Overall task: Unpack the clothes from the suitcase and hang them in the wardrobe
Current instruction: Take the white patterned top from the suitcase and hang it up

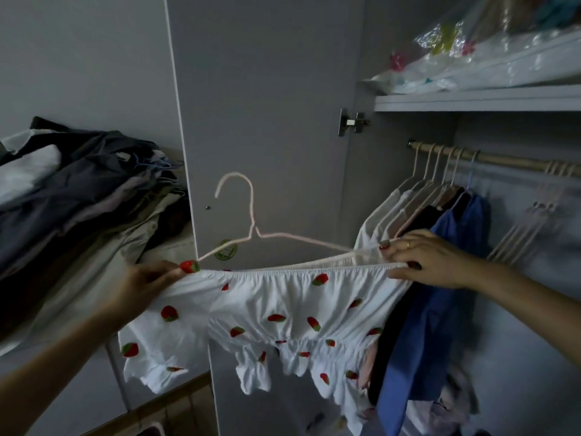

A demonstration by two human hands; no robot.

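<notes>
A white top with red strawberries (283, 316) is stretched across a pale pink wire hanger (251, 215), whose hook points up in front of the open wardrobe door (267, 105). My left hand (144, 284) grips the top's elastic neckline and the hanger's left end. My right hand (430, 259) pinches the neckline and the hanger's right end. To the right, the wardrobe rail (503, 160) carries several hung clothes, among them white ones and a blue garment (440, 294). The suitcase is out of view.
A pile of dark and light clothes (72, 196) lies at the left. Several empty pale hangers (531, 221) hang on the rail at the right. The shelf (471, 100) above holds plastic-wrapped bedding (471, 58). A door hinge (352, 122) sits by the wardrobe opening.
</notes>
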